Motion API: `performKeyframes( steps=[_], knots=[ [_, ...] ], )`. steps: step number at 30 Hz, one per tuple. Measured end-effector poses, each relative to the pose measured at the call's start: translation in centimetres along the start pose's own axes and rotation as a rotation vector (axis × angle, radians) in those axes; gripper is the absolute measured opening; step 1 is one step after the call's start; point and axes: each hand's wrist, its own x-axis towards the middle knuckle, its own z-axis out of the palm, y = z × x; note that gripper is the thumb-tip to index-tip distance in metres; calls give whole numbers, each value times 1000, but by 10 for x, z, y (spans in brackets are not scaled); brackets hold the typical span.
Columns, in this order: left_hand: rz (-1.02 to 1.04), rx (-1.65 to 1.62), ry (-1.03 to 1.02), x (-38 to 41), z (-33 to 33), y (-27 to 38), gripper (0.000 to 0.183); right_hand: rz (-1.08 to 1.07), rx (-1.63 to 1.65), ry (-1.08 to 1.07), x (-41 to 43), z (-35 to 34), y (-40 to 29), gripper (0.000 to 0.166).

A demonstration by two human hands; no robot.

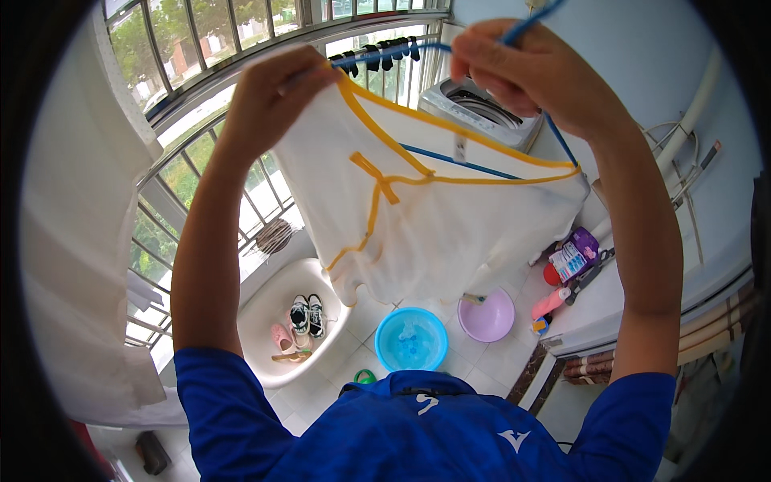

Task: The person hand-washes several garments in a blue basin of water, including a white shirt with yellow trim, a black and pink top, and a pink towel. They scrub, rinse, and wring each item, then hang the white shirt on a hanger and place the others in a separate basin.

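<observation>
A white garment with yellow trim (433,235) hangs spread out in front of me, with a yellow bow near its neckline. A blue clothes hanger (461,161) is inside it; its lower bar shows through the neck opening. My left hand (283,96) pinches the garment's upper left corner together with that end of the hanger. Higher up on the right, my right hand (512,75) grips the blue hanger near its hook. The garment's right shoulder rests on the hanger's other end, below my right wrist.
A turquoise basin (411,339) and a purple basin (491,316) stand on the tiled floor. A white tub (253,346) holds shoes. Behind the garment is a washing machine (482,114). Detergent bottles (572,256) stand by the right wall; barred windows (199,36) are at left.
</observation>
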Motion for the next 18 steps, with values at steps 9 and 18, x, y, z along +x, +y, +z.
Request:
performKeyframes(
  steps=[9, 18],
  knots=[
    [-22, 100, 228, -3, -54, -34, 17, 239, 37, 244, -61, -21, 89, 48],
    [-63, 71, 299, -5, -54, -36, 15, -95, -78, 528, -60, -24, 85, 19]
  ],
)
